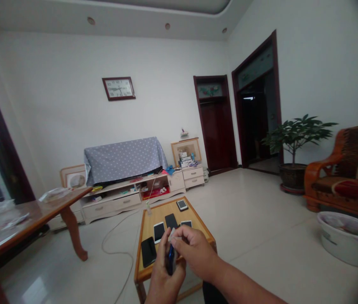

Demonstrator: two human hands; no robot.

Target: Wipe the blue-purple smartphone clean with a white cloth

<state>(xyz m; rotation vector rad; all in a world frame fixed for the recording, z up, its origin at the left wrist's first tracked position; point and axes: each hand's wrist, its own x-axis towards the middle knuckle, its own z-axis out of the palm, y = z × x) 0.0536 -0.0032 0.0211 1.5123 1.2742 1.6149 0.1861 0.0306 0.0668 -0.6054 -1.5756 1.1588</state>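
My left hand (162, 278) is wrapped around a blue-edged phone (170, 258), held on its side above the small wooden table (140, 261). At the phone's upper end, my right hand (196, 253) pinches a small whitish piece (171, 234), perhaps tissue or cloth; its kind is not clear. Beyond the hands lie a black phone (148, 251), a white phone with a dark screen (159, 232), another dark phone (171, 221) and a white phone (181, 205). One more white phone (186, 223) is partly hidden behind my right hand.
A small clear bottle (148, 208) stands at the table's far left corner. A cable (118, 253) runs across the floor on the left. To the left is a larger wooden table (71, 196); a white tub (346, 242) and a wooden sofa (321, 169) are at right.
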